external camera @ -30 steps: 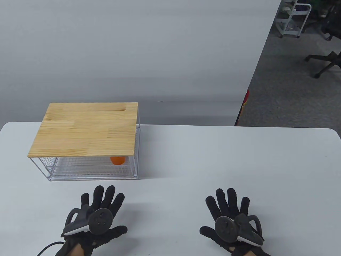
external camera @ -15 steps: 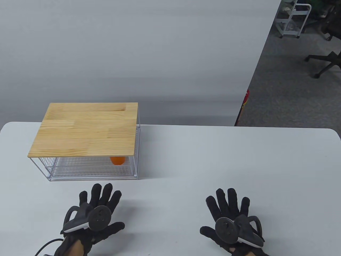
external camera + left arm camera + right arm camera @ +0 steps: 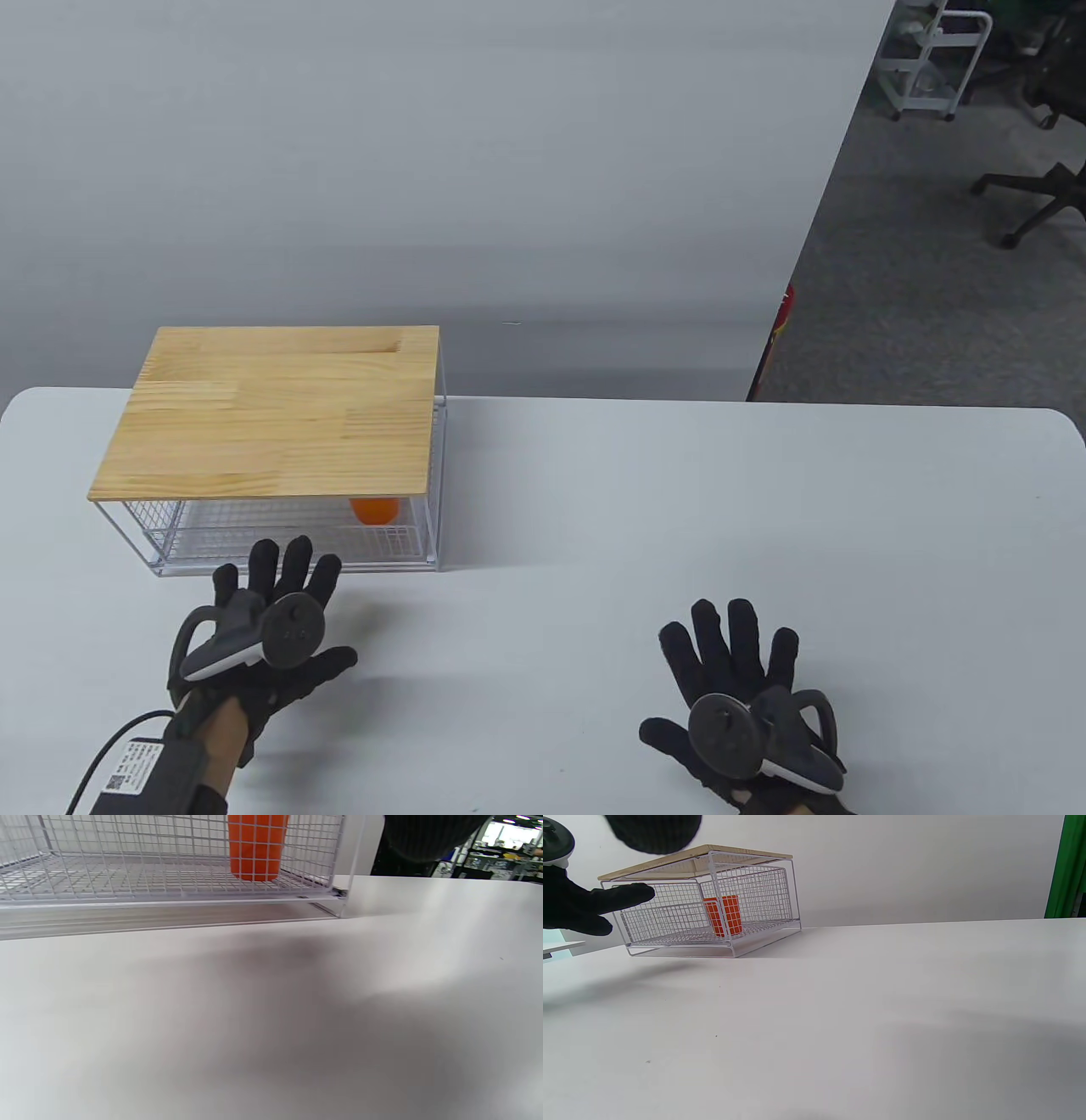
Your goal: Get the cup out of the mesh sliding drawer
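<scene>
Table view shows the orange cup (image 3: 374, 510) upright inside the mesh sliding drawer (image 3: 288, 536), under the wooden top (image 3: 271, 412), just beyond and a little right of the left hand's fingers (image 3: 284, 564). The drawer looks closed. The left hand (image 3: 259, 628) hovers at the drawer front with fingers spread, holding nothing; whether it touches the wire is unclear. The right hand (image 3: 742, 709) lies flat and splayed on the worktop (image 3: 679, 526), well apart, empty. Risk, as I judge it: pulling one-handed may drag the light frame forward, or a jerk may topple the cup.
</scene>
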The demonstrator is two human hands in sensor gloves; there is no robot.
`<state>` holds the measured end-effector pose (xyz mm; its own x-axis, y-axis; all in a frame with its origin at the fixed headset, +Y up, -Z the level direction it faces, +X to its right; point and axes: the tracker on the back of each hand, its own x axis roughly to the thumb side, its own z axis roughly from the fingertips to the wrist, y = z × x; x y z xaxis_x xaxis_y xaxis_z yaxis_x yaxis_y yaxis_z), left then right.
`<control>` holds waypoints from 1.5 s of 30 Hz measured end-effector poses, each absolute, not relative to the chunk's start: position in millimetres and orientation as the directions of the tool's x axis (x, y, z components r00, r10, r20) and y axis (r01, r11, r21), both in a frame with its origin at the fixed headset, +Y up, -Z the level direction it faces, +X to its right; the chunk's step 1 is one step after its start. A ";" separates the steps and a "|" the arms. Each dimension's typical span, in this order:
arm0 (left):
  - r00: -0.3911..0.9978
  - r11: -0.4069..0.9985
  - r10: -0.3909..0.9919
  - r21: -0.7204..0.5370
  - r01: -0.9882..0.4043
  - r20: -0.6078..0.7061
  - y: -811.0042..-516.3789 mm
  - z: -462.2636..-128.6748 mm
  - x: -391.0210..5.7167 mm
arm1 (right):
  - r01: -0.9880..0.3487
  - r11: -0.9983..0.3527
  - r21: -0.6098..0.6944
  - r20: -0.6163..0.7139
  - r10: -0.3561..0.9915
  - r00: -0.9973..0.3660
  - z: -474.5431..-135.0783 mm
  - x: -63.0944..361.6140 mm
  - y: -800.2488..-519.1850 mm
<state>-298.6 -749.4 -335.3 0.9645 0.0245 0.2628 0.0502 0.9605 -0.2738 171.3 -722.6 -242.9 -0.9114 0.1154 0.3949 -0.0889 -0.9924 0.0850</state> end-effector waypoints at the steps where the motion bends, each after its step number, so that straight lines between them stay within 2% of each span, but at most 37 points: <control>1: 0.968 0.958 0.013 -0.279 0.060 0.252 -748.7 -341.2 -301.0 | -0.089 -0.992 0.086 0.392 0.116 -0.913 -243.0 171.4 -722.5; 12: 0.984 0.955 -0.020 -0.288 0.070 0.175 -747.0 -386.8 -306.8 | -0.096 -0.991 0.097 0.375 0.126 -0.919 -244.4 173.3 -721.9; 21: 0.993 0.969 -0.085 -0.225 0.102 0.087 -747.4 -412.4 -313.4 | -0.101 -0.989 0.104 0.372 0.133 -0.919 -246.3 173.8 -722.1; 26: 0.994 0.983 -0.072 -0.164 0.084 0.081 -750.6 -417.6 -316.7 | -0.100 -0.989 0.109 0.369 0.134 -0.920 -247.0 174.8 -722.4; 32: 0.993 0.995 -0.100 -0.017 0.102 0.058 -749.1 -421.1 -315.7 | -0.104 -0.987 0.124 0.355 0.142 -0.924 -250.2 176.5 -725.0; 34: 0.995 0.996 -0.086 -0.023 0.087 0.052 -748.2 -422.8 -316.0 | -0.103 -0.987 0.126 0.353 0.142 -0.925 -250.5 176.4 -725.7; 38: 0.984 0.988 -0.156 0.013 0.155 0.081 -746.2 -423.5 -314.0 | -0.094 -0.986 0.140 0.349 0.138 -0.927 -252.5 175.5 -729.0; 45: 0.982 0.988 -0.151 0.037 0.148 0.112 -745.4 -419.6 -316.9 | -0.094 -0.985 0.147 0.342 0.140 -0.929 -253.1 175.6 -729.9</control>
